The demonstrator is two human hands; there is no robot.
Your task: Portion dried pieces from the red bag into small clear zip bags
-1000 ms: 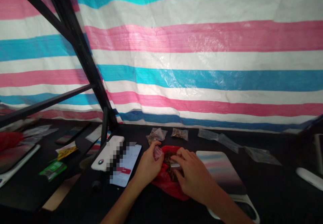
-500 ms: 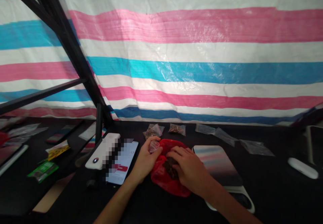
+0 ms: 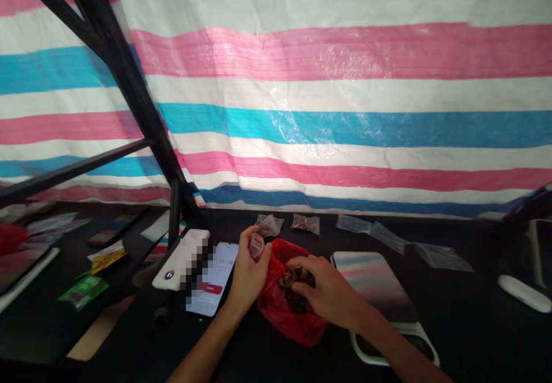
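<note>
In the head view my left hand (image 3: 252, 268) holds a small clear plastic bag (image 3: 257, 246) between thumb and fingers, its mouth spread. Just right of it, a red plastic bag (image 3: 293, 328) lies open on the black table with dried brown pieces (image 3: 288, 288) inside. My right hand (image 3: 325, 288) reaches into the red bag, fingers and thumb curled around some of the pieces. How many it grips is hidden. Behind the hands lie two small clear bags of brown pieces, a left bag (image 3: 271, 225) and a right bag (image 3: 306, 223).
Flat clear bags (image 3: 388, 237) lie along the back right. A white scale with a shiny plate (image 3: 375, 285) stands beside my right forearm. Left are a lit phone (image 3: 211, 291), a white device (image 3: 194, 245) and a black metal frame (image 3: 138, 98). A white case (image 3: 524, 293) sits far right.
My right hand has lifted slightly, with thumb and fingers further apart, so more brown pieces show. My left hand has turned the small clear bag more upright. The view has shifted a little.
</note>
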